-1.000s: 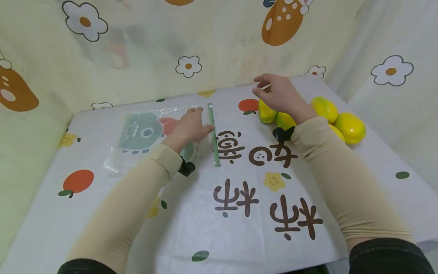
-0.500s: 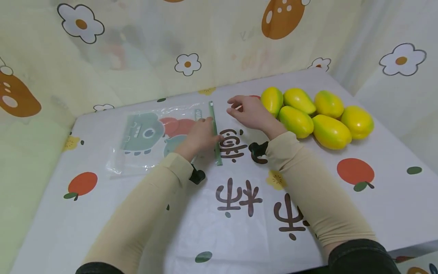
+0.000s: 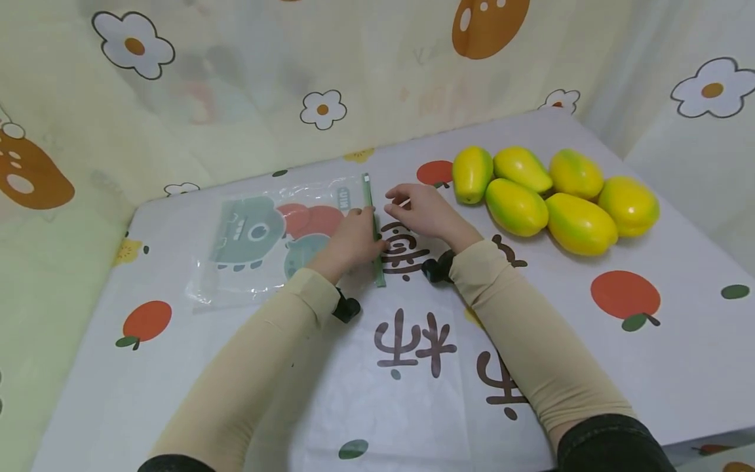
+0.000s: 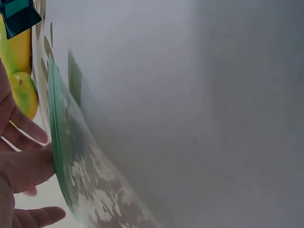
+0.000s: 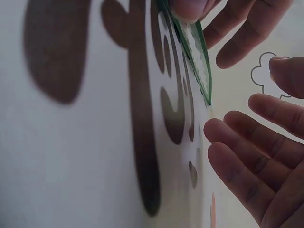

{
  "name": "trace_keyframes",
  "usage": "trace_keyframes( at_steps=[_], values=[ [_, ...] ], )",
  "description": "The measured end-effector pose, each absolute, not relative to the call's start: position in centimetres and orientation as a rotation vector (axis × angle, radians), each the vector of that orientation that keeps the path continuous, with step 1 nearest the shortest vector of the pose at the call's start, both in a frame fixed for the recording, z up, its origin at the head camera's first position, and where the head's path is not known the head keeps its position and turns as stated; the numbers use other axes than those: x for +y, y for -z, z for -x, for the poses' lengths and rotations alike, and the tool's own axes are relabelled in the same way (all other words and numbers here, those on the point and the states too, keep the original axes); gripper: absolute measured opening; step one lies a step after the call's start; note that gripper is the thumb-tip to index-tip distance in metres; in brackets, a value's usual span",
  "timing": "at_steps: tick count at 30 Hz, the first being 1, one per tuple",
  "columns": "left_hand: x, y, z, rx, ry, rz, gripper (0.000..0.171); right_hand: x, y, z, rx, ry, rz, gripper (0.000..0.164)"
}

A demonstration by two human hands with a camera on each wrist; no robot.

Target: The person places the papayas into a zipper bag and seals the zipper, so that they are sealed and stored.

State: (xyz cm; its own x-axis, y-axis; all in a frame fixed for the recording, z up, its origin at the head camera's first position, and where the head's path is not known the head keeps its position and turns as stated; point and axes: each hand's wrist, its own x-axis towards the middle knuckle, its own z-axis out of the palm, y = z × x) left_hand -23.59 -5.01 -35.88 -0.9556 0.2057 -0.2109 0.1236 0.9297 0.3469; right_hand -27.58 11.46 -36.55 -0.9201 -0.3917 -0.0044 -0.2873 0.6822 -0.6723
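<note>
A clear plastic zip bag [image 3: 253, 229] with a dinosaur print lies flat left of centre, its green zip strip [image 3: 380, 272] facing right. My left hand [image 3: 354, 239] is at that strip. Its thumb [image 4: 33, 166] touches the green edge in the left wrist view, where the edge bows up off the table. The other fingers stand apart from the thumb. In the right wrist view the green mouth [image 5: 205, 61] shows two parted edges. My right hand [image 3: 425, 210] hovers just right of the strip, fingers [image 5: 237, 166] loosely bent, holding nothing.
Several yellow-green mangoes [image 3: 522, 208] sit together at the back right of the table [image 3: 413, 413]. A printed cloth with fruit and dark characters covers the tabletop. A patterned curtain [image 3: 248, 98] hangs behind the back edge.
My right hand has come left and down from beside the mangoes to the bag's green strip. The left hand has shifted slightly right, onto the strip. The bag and mangoes stay on the table.
</note>
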Motion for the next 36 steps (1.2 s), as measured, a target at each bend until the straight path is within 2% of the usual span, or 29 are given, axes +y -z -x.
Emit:
trace_keyframes(
  at_steps=[19,28,32,36],
  values=[
    [-5.2,35.9,22.8,2.886,-0.485,-0.290,0.066,10.4,36.7,27.1,2.711,0.826,0.706,0.044],
    [-5.2,35.7,22.1,2.946,-0.530,-0.248,0.041,9.6,37.0,26.5,2.704,0.630,0.875,0.042],
    [-5.2,35.6,21.8,2.943,-0.517,-0.268,0.043,9.5,37.1,26.3,2.730,0.563,0.909,0.045],
    [-5.3,35.5,21.5,2.872,-0.536,-0.244,0.052,9.4,37.0,26.1,2.708,0.514,0.883,0.056]
  ],
)
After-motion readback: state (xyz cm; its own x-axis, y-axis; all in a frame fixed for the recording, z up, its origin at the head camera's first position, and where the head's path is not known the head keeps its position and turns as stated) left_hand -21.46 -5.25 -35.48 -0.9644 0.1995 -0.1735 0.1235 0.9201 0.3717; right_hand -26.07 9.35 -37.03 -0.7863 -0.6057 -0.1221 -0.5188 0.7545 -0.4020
